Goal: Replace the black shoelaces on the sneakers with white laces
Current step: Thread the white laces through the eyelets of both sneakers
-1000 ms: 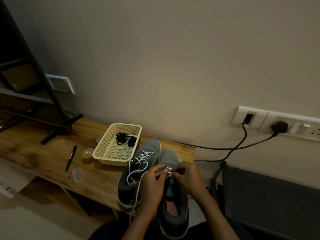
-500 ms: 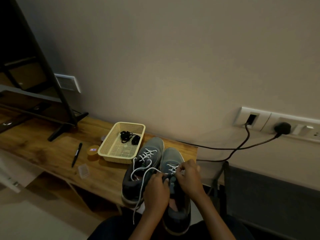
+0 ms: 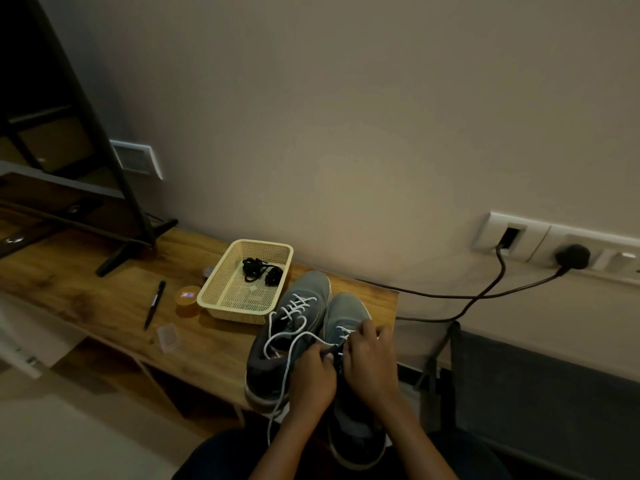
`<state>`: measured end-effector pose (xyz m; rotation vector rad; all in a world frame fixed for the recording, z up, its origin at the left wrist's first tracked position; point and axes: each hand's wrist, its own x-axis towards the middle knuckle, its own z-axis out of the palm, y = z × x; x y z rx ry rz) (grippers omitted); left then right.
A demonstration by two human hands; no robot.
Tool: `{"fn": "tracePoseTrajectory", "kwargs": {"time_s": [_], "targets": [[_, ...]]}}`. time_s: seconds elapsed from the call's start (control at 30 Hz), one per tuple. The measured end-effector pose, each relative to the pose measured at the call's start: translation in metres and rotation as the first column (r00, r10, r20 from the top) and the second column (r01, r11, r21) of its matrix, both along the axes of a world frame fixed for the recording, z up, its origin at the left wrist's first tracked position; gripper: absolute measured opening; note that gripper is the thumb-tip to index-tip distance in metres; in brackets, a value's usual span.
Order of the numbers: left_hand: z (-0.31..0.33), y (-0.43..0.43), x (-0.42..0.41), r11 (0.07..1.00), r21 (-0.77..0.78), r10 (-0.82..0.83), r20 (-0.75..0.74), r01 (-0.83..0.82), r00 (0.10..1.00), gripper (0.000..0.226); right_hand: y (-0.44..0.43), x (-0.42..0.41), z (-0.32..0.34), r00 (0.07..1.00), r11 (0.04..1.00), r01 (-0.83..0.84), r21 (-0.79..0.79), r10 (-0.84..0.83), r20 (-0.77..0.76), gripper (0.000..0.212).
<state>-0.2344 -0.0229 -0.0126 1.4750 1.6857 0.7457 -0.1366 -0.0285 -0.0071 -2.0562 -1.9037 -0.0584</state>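
Note:
Two grey sneakers stand side by side at the right end of the wooden bench. The left sneaker [image 3: 294, 320] carries a white lace through its eyelets, with loose ends looping over its side. On the right sneaker [image 3: 346, 311] a white lace [image 3: 284, 372] is partly threaded. My left hand [image 3: 311, 379] pinches that lace just over the eyelets. My right hand [image 3: 372, 358] curls over the shoe's tongue and pinches the lace too. Its lower eyelets are hidden by my hands. Black laces [image 3: 259, 270] lie bundled in a cream basket [image 3: 221, 296].
A pen [image 3: 154, 304], a small orange tin [image 3: 187, 296] and a clear plastic lid [image 3: 168, 337] lie left of the basket on the bench [image 3: 86, 296]. A TV stand leg [image 3: 135, 251] rests further left. Wall sockets with black cables [image 3: 485, 292] are at right, above a dark chair [image 3: 554, 393].
Both hands slid a little down the right sneaker toward me while still holding the white lace. The camera tilted slightly, shifting the scene rightward.

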Motion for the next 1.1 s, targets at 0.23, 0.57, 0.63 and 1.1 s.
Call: {"fn": "tracePoseTrajectory", "kwargs": {"time_s": [0.23,0.57,0.63,1.1], "targets": [[0.001,-0.003,-0.002,0.999,0.043,-0.016,0.030,0.015,0.999,0.021,-0.006,-0.011,0.003,0.997,0.997,0.071,0.003,-0.071,-0.022,0.026],[0.003,-0.008,-0.007,0.990,0.119,-0.083,0.037,0.078,0.996,0.025,-0.007,-0.010,-0.002,0.971,0.993,0.112,-0.042,-0.118,-0.210,0.011],[0.003,-0.006,-0.008,0.991,0.111,-0.080,0.033,0.076,0.996,0.025,-0.007,-0.006,0.002,0.965,0.995,0.088,-0.040,-0.095,-0.242,0.013],[-0.005,0.003,-0.006,0.982,0.072,-0.169,-0.050,0.172,0.984,0.029,-0.004,0.005,0.010,0.973,0.998,-0.021,-0.053,0.008,-0.231,0.015]]}}
